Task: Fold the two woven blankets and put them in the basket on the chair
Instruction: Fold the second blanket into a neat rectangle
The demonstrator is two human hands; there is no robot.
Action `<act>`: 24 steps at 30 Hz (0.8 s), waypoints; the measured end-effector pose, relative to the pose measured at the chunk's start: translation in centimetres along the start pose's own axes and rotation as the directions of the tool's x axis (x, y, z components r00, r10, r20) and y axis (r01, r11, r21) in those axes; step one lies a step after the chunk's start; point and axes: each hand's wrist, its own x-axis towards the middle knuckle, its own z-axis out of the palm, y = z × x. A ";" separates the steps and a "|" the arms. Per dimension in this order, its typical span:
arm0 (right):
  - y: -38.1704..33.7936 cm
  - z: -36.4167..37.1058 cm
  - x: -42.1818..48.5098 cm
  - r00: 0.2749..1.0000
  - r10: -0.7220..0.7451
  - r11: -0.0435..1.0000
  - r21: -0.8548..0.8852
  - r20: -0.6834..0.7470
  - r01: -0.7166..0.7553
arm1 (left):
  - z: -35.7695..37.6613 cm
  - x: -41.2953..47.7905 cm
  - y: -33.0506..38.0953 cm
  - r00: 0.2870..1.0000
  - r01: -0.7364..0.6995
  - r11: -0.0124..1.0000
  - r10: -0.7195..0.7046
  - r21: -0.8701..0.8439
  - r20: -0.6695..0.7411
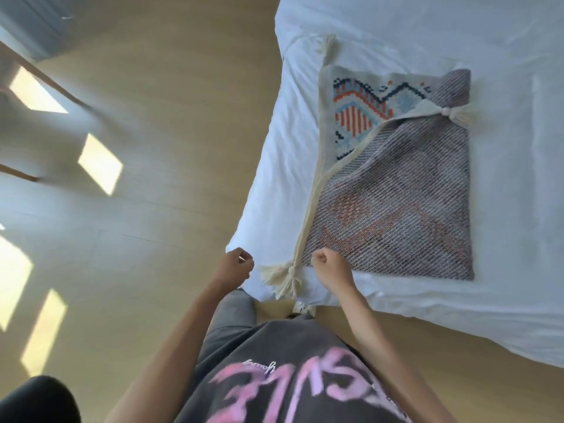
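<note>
One woven blanket (396,193) lies part-folded on the bed (396,32), with one corner turned back. The second blanket, basket and chair are not in view; I judge that stowing remains. My left grip (241,264) is curled closed on nothing, beside the tassel (283,279). My right grip (331,267) is fisted at the blanket's near edge; whether it clamps the cloth I cannot tell.

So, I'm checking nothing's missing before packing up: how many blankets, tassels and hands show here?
woven blanket: 1
tassels: 3
hands, left hand and right hand: 2
Total: 6
</note>
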 end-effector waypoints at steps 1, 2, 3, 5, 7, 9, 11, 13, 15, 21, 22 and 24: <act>-0.9 0.4 0.2 1.000 -0.014 1.000 -0.021 -0.002 0.014 | -1.0 -0.1 -0.8 1.000 0.009 1.000 -0.009 0.019 -0.004; -1.9 0.9 0.4 1.000 -0.023 0.999 -0.042 0.000 0.023 | -2.2 0.0 -1.5 1.000 0.019 0.999 -0.019 0.043 -0.002; -2.9 1.5 0.6 1.000 -0.029 0.998 -0.061 0.007 0.029 | -3.3 0.2 -2.1 1.000 0.030 0.998 -0.031 0.061 0.006; -5.1 2.7 1.2 0.999 -0.027 0.995 -0.096 0.036 0.030 | -5.8 1.0 -3.0 0.999 0.038 0.997 -0.040 0.065 0.028; -7.7 4.2 2.2 0.997 0.000 0.993 -0.119 0.073 0.009 | -8.6 2.5 -3.5 0.998 0.031 0.996 -0.035 0.082 0.045; -10.6 5.9 3.4 0.996 0.023 0.992 -0.125 0.083 -0.013 | -11.8 4.7 -3.7 0.998 0.009 0.993 -0.017 0.115 0.063; -13.7 7.6 4.5 0.997 0.038 0.993 -0.118 0.062 -0.031 | -15.6 6.9 -3.4 0.997 -0.035 0.987 0.023 0.157 0.080; -17.0 9.2 5.5 0.998 0.062 0.994 -0.094 0.024 -0.060 | -19.8 8.7 -2.7 0.995 -0.069 0.977 0.054 0.201 0.078; -19.8 10.5 6.0 0.995 0.093 0.994 -0.053 -0.024 -0.094 | -23.7 9.7 -1.9 0.994 -0.086 0.972 0.070 0.219 0.078; -27.7 11.9 8.6 0.993 0.109 0.993 0.058 -0.035 -0.107 | -32.9 14.4 0.5 0.993 -0.115 0.971 0.107 0.211 0.046; -28.5 11.8 9.2 0.993 0.114 0.991 0.070 -0.043 -0.111 | -33.7 15.2 0.9 0.993 -0.119 0.969 0.111 0.216 0.050; -29.6 11.4 10.3 0.990 0.130 0.988 0.090 -0.061 -0.124 | -34.8 16.8 2.1 0.992 -0.124 0.966 0.112 0.225 0.066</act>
